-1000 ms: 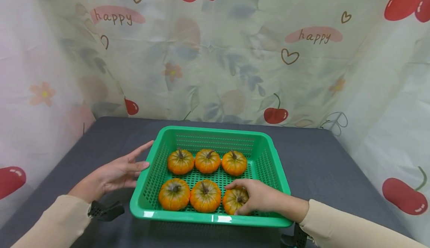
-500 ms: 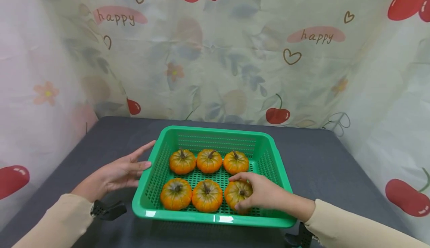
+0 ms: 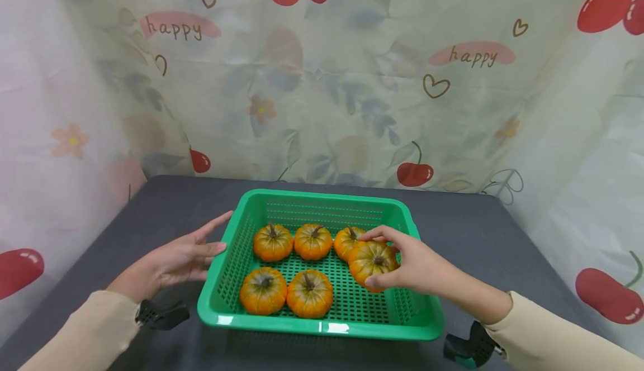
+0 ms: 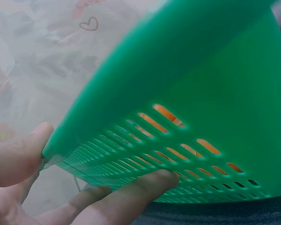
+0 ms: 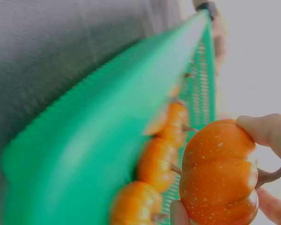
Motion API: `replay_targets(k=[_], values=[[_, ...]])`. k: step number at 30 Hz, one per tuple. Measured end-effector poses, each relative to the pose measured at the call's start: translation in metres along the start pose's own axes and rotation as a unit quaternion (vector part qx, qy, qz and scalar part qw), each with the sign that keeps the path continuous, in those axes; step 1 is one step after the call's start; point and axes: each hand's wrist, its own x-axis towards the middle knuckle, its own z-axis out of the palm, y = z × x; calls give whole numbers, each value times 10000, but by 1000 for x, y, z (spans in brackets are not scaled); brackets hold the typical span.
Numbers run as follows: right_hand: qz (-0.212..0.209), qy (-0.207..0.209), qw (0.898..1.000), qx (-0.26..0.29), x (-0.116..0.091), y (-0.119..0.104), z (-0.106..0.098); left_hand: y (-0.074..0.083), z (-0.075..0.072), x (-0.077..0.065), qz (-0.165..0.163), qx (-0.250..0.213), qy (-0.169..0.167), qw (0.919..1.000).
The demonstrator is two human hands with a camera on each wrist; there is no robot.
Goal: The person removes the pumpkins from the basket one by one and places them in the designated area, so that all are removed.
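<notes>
A small orange pumpkin point(image 3: 373, 265) is gripped by my right hand point(image 3: 420, 262), thumb on its near side and fingers over its far side. It is raised above the right part of a green plastic basket point(image 3: 322, 331). In the right wrist view the held pumpkin point(image 5: 220, 173) shows its brown stem between the fingers. My left hand point(image 3: 178, 259) touches the basket's left side with fairly straight fingers; in the left wrist view its fingers point(image 4: 145, 190) lie against the slotted outer wall. Behind the held pumpkin, another pumpkin point(image 3: 344, 241) is partly hidden.
Inside the basket sit more pumpkins, among them a back-left pumpkin point(image 3: 273, 243), a front-left pumpkin point(image 3: 263, 291) and a front-middle pumpkin point(image 3: 309, 294). A dark grey table point(image 3: 468, 237) bears the basket. Printed curtains point(image 3: 322, 108) enclose the table at the back and both sides.
My right hand has lifted the front-right pumpkin off the basket floor, moving it up and slightly right. The left hand keeps its place at the basket's side.
</notes>
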Motion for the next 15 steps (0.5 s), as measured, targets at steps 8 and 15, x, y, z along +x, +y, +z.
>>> replay_targets(k=[8,15], values=[[-191,532,9984,94,-9,-5,-33,-1,-1,0,2,-6,11,10000],[-251,1061,9938,196,-17,-4,-60,-1,-1,0,5,-5,33,10000]])
